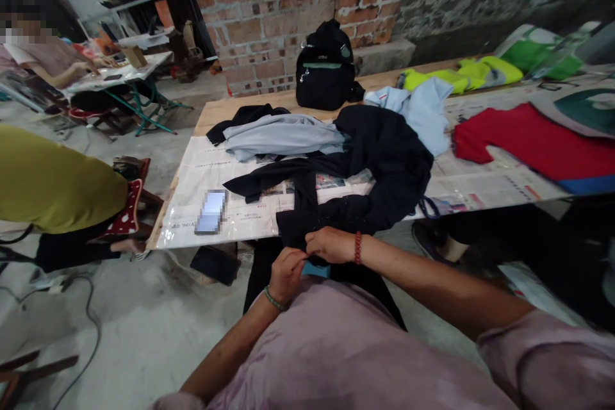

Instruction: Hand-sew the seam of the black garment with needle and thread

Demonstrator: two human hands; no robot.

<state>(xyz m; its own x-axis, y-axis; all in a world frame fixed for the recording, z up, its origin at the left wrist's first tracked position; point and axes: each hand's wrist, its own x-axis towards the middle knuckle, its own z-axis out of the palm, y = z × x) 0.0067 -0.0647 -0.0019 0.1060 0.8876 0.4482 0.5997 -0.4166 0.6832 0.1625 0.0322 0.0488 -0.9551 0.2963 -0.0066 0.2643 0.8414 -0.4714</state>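
Observation:
A dark navy garment lies bunched on the table, and one end of it comes over the near edge to my lap. My left hand, with a green bead bracelet at its wrist, is closed in a pinch at that end of the cloth. Coming in from the right, my right hand wears a red bead bracelet and also pinches the dark cloth. The fingertips of both hands meet there; any small item between them is too small to make out. A light grey piece of cloth lies on the garment's far part.
A phone rests on the paper-covered table at left. Behind are a black backpack, a light blue cloth and a yellow vest. A red garment lies right. People sit at left; a brick wall stands behind.

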